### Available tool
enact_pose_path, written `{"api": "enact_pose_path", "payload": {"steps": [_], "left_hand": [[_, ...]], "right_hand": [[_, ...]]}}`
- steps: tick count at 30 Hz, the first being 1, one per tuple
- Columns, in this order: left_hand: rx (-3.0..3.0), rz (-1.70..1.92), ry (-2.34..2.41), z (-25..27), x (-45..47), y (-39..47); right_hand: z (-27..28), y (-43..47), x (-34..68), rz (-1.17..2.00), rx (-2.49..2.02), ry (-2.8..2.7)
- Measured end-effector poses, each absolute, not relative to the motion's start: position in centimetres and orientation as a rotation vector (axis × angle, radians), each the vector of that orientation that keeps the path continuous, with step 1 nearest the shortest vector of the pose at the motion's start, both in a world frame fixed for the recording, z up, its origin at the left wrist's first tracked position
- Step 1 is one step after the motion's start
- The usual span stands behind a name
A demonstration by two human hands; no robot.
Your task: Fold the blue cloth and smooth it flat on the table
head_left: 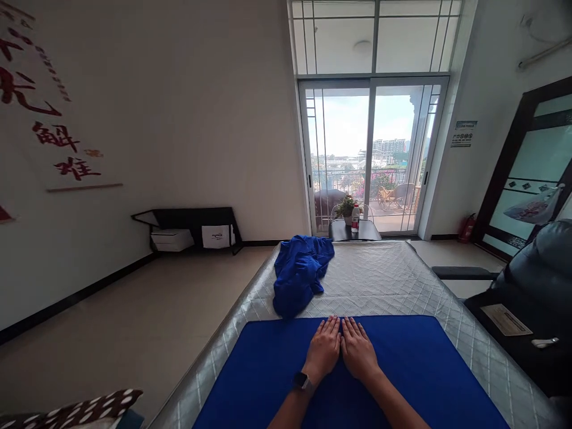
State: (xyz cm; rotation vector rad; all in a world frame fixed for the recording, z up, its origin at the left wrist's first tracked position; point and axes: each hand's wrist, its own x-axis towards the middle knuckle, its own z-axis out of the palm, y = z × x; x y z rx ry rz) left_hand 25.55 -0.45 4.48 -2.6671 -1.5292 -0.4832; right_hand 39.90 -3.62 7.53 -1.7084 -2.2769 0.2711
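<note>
A smooth blue cloth (402,357) lies spread over the near part of a quilted mattress (370,274). My left hand (325,345), with a watch (302,381) on its wrist, rests flat on the cloth near its far edge. Right beside it, my right hand (357,345) also lies flat, fingers stretched forward. The two hands are side by side at the cloth's middle, their fingertips close to its far edge. Beyond the cloth, to the left, a crumpled blue fabric (298,274) sits on the mattress. Neither hand holds anything.
A small dark table (366,231) with a bottle (355,219) and a potted plant (345,206) stands past the mattress, before glass sliding doors (339,149). At right is a black chair (540,280). A patterned pillow (89,408) shows at lower left.
</note>
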Motion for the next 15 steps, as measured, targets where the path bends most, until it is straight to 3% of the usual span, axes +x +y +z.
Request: {"api": "enact_pose_path", "payload": {"steps": [15], "left_hand": [[-2.721, -0.364, -1.555, 5.1, 25.4, -0.5]], "right_hand": [[6.5, -3.8, 48.0, 0.129, -1.996, -2.166]]}}
